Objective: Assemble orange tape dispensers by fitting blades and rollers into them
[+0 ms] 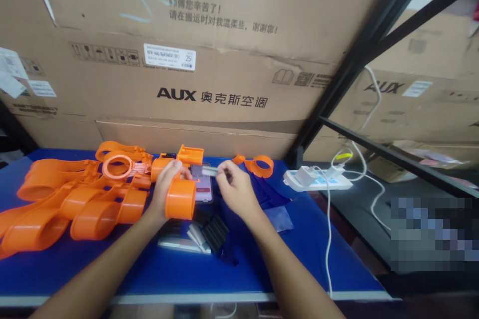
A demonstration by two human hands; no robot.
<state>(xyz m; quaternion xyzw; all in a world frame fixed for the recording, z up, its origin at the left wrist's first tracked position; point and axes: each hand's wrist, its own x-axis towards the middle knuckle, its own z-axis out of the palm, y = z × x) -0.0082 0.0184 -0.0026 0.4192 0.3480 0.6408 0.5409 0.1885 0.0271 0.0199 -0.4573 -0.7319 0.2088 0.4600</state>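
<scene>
My left hand (161,190) is closed around an orange plastic ring-shaped part (180,200); a flat orange piece shows above the fingers. Pinched in my right hand (236,185) is a small pale, clear-looking strip (209,171), its end pointing left toward the orange part. Between the hands lies a phone (204,190) with its screen lit. Below them are black ribbed pieces (215,233) and pale strips (197,238). Several more orange ring-shaped parts (93,219) are heaped to the left of my left hand.
Another orange ring part (262,165) lies at the back of the blue table (262,279). A white power strip (318,179) with plugs and cables stands at the right edge. Large cardboard boxes (224,60) rise behind, beside a black metal frame (337,75). A clear plastic bag (280,219) lies right.
</scene>
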